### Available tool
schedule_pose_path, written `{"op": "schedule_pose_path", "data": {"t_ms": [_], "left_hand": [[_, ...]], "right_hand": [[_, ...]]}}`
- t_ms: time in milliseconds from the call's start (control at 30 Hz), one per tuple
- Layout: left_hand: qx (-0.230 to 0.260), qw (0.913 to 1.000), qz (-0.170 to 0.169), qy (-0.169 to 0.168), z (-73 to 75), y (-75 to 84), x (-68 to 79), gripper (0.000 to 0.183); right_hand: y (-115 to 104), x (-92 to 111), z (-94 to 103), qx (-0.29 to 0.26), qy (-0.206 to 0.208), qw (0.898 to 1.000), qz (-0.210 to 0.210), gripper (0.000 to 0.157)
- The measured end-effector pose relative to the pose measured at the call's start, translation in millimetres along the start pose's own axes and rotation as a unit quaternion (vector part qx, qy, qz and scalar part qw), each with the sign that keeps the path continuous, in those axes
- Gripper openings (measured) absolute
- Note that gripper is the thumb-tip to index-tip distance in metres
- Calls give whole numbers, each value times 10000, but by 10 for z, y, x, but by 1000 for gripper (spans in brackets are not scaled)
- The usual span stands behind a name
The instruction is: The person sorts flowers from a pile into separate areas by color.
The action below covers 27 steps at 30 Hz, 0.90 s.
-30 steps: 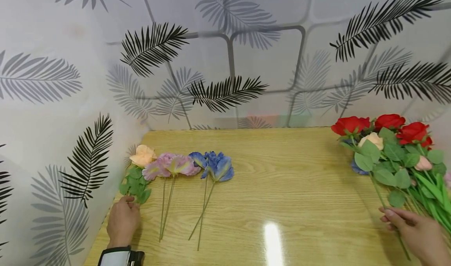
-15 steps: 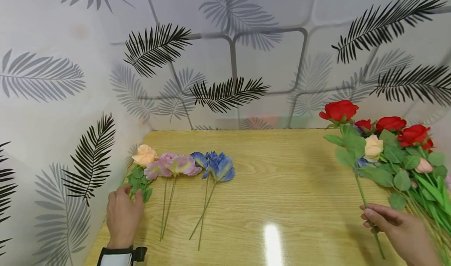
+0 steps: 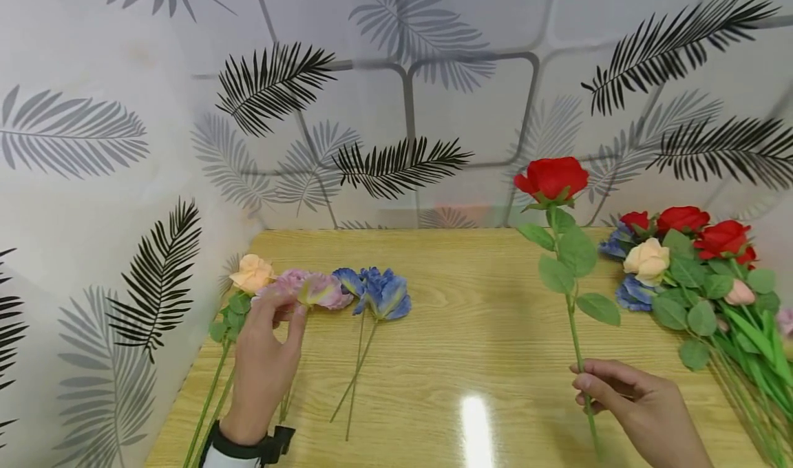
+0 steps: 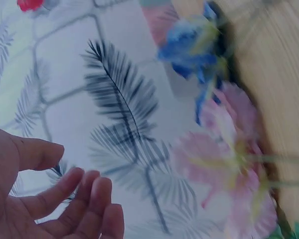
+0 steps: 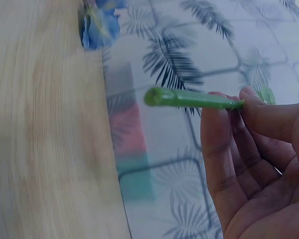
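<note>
My right hand (image 3: 644,409) pinches the green stem (image 5: 189,98) of an artificial red rose (image 3: 554,179) between thumb and fingertips. The rose stands nearly upright above the table, its cut end pointing towards the right wrist camera. On the left side my left hand (image 3: 266,361) hovers by the pale purple flowers (image 3: 325,290), partly covering them and their stems in the head view. Its fingers are loosely bent with nothing between them, as the left wrist view shows. Peach rose (image 3: 252,274) with green leaves lies left of that hand; two blue flowers (image 3: 387,294) lie to its right.
A heap of red (image 3: 681,220), peach, pink and blue flowers with long stems lies along the table's right side. Wooden table (image 3: 458,337) reaches back to a white leaf-patterned sheet (image 3: 464,110), which also rises on the left.
My right hand has lifted the red rose out of the right-hand heap and carried it left. My left hand has left the peach rose's leaves and moved right to the purple flowers.
</note>
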<state>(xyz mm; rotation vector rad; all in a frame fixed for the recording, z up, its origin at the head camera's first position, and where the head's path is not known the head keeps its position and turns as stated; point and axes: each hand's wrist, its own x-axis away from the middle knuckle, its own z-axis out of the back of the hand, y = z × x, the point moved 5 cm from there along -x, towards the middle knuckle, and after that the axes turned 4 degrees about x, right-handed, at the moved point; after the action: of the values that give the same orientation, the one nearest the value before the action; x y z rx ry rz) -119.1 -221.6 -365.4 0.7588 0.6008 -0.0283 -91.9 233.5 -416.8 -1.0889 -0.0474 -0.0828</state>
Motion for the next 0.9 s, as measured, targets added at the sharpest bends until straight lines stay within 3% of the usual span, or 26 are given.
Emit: {"op": "schedule_pose_path", "data": {"t_ms": [133,233,400,600,767,900], "left_hand": [[545,9965,-246,-576,-218,238,37,21],[975,9885,-254,-1129,-406,405,99,22],[1507,9688,-491,-1906,-663,675,208,21],[2134,9388,-867,-2561,-879,1003,275,23],[2599,9123,-1417,-2829,-1031,1233,336,24],[2816,9020,-1807,-2729,-1084,1332,372,17]], "right_hand": [[-140,42,-163,-256,-176,9993,220,30],[-234,68,-282,-514,-278,9972,475,26],[-359,99,-481,-972,-600,9898,849,22],[-476,139,-670,-1354,-1113,9809,847,23],[-516,152,-834,-1741,-1655,9651,1047,23],[-531,152,-899,-1911,-1984,9514,1374,21]]}}
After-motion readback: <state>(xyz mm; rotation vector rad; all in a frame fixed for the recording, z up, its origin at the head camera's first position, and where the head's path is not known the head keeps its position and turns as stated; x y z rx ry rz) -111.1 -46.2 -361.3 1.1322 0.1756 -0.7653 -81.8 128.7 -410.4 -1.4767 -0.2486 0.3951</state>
